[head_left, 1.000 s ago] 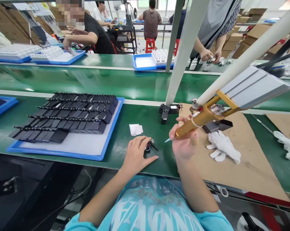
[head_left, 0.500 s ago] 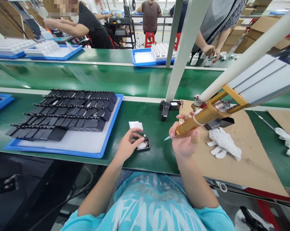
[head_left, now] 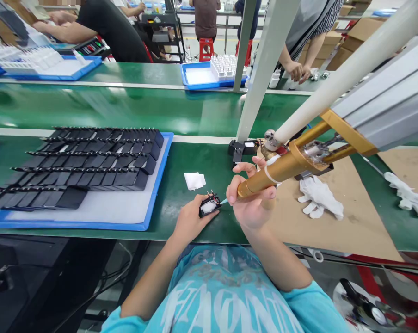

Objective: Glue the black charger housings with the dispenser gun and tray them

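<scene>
1. Blue tray [head_left: 153,217] — rows of black parts, left end of the green table [head_left: 181,152].
2. White pad [head_left: 194,180] — lying flat, just beyond the hands.
3. Left hand [head_left: 190,222] — fingers clasped around a small black component [head_left: 209,205], raised at the table's near edge.
4. Right hand [head_left: 252,203] — fingers gripping a gold dispensing gun [head_left: 274,171]; its pale tip touches the component.
5. White gloves [head_left: 320,199] — on brown cardboard [head_left: 361,226], right.

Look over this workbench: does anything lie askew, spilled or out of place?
Mostly orderly. A crumpled white glove lies loose on the cardboard sheet, and a small white wipe sits alone on the green mat. Nothing looks spilled or broken.
</scene>
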Available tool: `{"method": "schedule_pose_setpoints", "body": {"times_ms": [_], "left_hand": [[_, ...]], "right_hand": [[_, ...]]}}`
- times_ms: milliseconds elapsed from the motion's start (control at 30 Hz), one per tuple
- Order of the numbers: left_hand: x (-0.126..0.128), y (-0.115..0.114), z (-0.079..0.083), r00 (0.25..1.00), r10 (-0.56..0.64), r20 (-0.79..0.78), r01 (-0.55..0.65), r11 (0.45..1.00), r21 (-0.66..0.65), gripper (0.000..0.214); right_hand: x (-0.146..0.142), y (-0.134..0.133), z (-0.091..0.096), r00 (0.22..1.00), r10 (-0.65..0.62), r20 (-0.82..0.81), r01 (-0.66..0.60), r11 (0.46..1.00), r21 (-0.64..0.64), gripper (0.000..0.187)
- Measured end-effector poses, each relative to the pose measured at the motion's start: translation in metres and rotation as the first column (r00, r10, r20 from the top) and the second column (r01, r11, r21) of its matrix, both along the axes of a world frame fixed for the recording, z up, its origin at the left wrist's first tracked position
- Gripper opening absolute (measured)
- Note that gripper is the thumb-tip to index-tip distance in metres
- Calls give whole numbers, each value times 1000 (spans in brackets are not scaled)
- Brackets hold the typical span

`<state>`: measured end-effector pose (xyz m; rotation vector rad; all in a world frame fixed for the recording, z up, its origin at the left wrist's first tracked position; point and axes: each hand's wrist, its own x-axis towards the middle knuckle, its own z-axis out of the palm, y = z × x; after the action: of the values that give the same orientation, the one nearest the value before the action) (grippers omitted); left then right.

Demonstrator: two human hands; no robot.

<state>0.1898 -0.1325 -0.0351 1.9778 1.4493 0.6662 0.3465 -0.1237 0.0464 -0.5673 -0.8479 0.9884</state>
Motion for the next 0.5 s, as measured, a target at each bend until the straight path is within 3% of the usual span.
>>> {"method": "schedule_pose_setpoints", "body": {"times_ms": [233,500], "left_hand": [[4,-6,7,997,15,79,-26,989,143,32],[6,-8,10,996,38,83,-49,989,139,32]], "right_hand": [[-3,2,-1,998,-61,29,62,998,-10,51],[-2,3,-6,992,-102,68,100,995,32,41]]}}
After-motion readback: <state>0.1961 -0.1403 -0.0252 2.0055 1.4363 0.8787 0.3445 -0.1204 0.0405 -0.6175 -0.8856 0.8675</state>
